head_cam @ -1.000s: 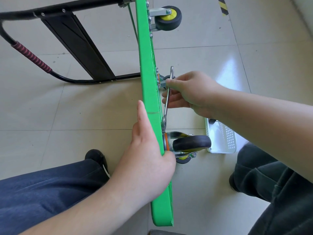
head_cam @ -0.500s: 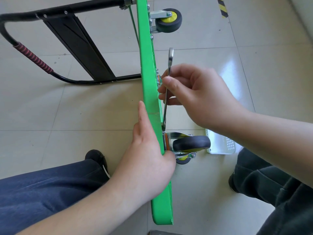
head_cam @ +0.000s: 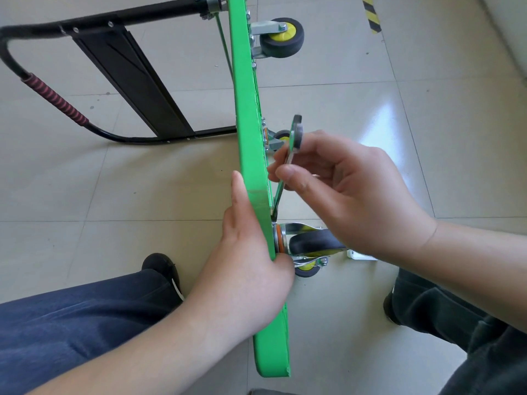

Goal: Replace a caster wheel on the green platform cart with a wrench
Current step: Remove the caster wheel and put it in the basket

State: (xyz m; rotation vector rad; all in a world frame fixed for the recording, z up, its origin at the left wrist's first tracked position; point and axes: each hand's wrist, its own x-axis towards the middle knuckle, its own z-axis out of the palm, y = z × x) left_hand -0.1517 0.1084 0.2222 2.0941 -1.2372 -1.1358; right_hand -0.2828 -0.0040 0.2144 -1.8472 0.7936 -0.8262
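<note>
1. No text, brand, label or number can be read anywhere in the head view.
2. The only sign-like marking is a strip of black-and-yellow hazard stripes [head_cam: 371,17] on the floor [head_cam: 427,138] near the top edge of the view; it carries no lettering.

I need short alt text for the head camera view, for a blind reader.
A right hand holds a wrench at the caster wheel mount of a green platform cart tipped on edge. The left hand grips the cart's edge.
</note>
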